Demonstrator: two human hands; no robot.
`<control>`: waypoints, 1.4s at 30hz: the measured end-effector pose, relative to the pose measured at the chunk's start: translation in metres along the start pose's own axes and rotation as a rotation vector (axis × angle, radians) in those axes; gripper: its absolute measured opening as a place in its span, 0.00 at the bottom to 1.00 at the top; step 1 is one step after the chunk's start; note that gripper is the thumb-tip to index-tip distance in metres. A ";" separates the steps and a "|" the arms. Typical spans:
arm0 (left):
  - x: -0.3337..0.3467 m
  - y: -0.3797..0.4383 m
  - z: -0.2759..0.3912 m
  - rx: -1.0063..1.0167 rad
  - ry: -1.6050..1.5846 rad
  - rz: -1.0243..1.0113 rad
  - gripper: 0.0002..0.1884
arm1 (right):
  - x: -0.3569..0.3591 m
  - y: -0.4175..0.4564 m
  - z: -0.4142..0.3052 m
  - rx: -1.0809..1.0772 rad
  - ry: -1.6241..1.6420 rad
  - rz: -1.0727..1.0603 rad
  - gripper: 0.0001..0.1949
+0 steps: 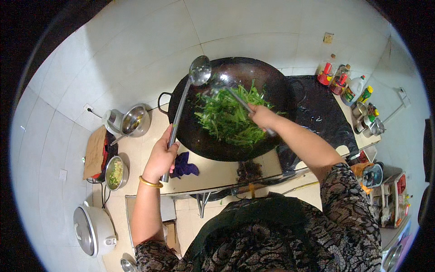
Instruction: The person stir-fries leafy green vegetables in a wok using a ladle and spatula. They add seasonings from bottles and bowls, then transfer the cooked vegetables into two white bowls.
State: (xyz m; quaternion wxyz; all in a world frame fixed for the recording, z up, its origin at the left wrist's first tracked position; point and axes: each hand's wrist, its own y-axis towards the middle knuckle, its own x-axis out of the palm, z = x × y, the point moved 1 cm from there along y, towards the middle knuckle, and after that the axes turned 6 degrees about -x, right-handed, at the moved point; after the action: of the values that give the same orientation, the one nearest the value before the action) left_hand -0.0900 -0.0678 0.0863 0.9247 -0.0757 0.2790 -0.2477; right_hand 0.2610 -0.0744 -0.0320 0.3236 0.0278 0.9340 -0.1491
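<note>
A large dark wok (210, 149) sits before me, with chopped leafy greens (231, 119) heaped in its middle. My left hand (161, 158) grips the long handle of a metal ladle (200, 70), whose bowl is raised at the wok's far left rim. In my right hand (263, 117) is the metal handle of a second utensil (239, 99), which slants over the greens; its working end is blurred, and I cannot tell its shape. A dark purple cloth (186, 165) lies on the counter just right of my left hand.
Left of the wok stand a steel pot (136, 120), a bowl of chopped food (116, 173) and a rice cooker (95, 231). Seasoning bottles (353, 89) and small metal containers (360, 110) line the right end. The tiled wall (244, 23) rises close behind the wok.
</note>
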 end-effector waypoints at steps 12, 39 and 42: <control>-0.013 -0.027 -0.004 0.004 -0.040 0.150 0.30 | 0.022 0.000 -0.045 -0.302 -0.543 -0.027 0.30; -0.001 0.003 0.039 0.296 1.400 -0.131 0.29 | -0.117 -0.182 0.009 -0.369 -1.074 -0.088 0.24; -0.026 -0.003 -0.009 0.278 1.334 -0.035 0.31 | -0.126 -0.182 0.014 -0.350 -1.041 -0.007 0.25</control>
State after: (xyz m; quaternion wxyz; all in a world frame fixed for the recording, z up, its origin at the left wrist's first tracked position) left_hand -0.1148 -0.0577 0.0920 0.5520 0.2082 0.7536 -0.2899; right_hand 0.3421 -0.2468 0.0823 0.7424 -0.1069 0.6613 0.0133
